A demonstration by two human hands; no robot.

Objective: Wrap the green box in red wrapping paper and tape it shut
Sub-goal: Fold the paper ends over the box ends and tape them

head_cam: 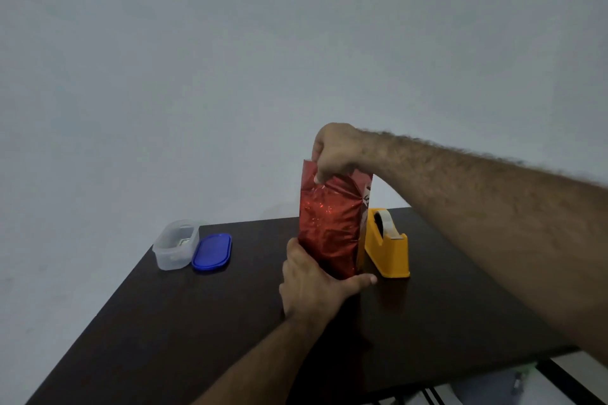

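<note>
Two hands hold the parcel at once. The right hand (pixel 335 149) comes down from above, its grip narrow, fingers pinching the loose top edge of the red wrapping paper (pixel 329 223). The left hand (pixel 312 283) wraps round the foot of the parcel, thumb across the near face and fingers curled behind, steadying it upright on the dark surface (pixel 197 322). The green box itself is not visible; I judge it sits inside the paper, since the lower part stands stiff and square while the top is crumpled and slack.

Taking the parcel as landmark: a yellow tape dispenser (pixel 388 246) stands just beside it on the right, close enough that the paper overlaps its rear edge from this view, though whether they touch I cannot tell. A clear plastic container (pixel 176 245) and its blue lid (pixel 212 251) lie well apart to the left, the lid lying just beside the tub.

The body looks already wrapped, so the step in hand appears to be closing the top end. The next move probably calls for folding that slack paper flat against the box top, holding it down with one hand, and freeing the other to pull tape from the dispenser. The shiny foil may spring open if released too soon.
</note>
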